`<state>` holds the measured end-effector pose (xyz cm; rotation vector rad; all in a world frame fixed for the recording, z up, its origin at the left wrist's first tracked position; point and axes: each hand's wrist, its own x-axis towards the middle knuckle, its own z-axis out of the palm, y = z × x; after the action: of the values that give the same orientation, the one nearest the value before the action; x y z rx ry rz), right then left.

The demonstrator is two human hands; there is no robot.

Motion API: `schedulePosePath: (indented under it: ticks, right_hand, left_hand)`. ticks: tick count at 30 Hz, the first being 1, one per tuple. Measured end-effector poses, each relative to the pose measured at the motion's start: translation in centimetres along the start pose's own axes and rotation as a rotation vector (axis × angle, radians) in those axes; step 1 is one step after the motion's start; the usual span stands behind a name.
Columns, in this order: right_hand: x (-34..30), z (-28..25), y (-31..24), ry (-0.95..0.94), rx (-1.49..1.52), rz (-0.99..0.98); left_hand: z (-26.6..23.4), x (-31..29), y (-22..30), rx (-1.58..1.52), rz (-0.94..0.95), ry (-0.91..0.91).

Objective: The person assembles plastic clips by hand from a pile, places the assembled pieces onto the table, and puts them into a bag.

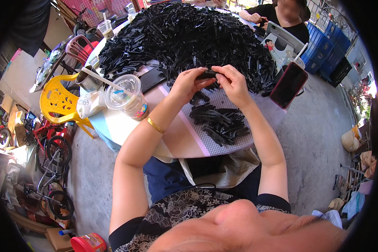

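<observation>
Above the round table (172,134) my left hand (186,86) and my right hand (233,84) meet, the fingers of both closed on a small black plastic piece (206,74). Fingertips cover its ends, so its exact kind does not show. Right behind my hands rises a large heap of slim black plastic pieces (185,38). A smaller pile of similar pieces (219,124) lies nearer me, below my hands. Beside my left wrist is a flat black rectangular object (153,80).
A lidded plastic cup with a straw (128,98) and a metal tumbler (88,80) stand at left. A phone (289,85) is propped at right, near a tablet (277,40). A co-worker (287,21) sits at far right. A yellow chair (59,98) is at left; an open sack (235,170) lies at my lap.
</observation>
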<state>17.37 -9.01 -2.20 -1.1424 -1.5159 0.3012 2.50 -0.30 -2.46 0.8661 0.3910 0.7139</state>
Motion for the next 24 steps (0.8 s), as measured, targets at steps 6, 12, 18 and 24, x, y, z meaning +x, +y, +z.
schedulePosePath:
  ticks: [6,12,18,24]
  right_hand:
    - [0.1,-0.3,0.4,-0.039,-0.168,-0.179]
    - [0.5,-1.1,0.0,0.112,-0.361,-0.357]
    - [0.1,-1.7,0.7,-0.106,-0.05,0.067]
    - [0.2,-1.8,0.4,-0.117,-0.127,-0.042]
  left_hand:
    - [0.7,-0.6,-0.2,0.23,0.089,0.024]
    - [0.8,-0.8,0.2,0.378,0.168,-0.061]
    - [1.0,-0.8,0.2,0.841,0.407,-0.072]
    - [1.6,-1.3,1.1,1.074,0.439,-0.045]
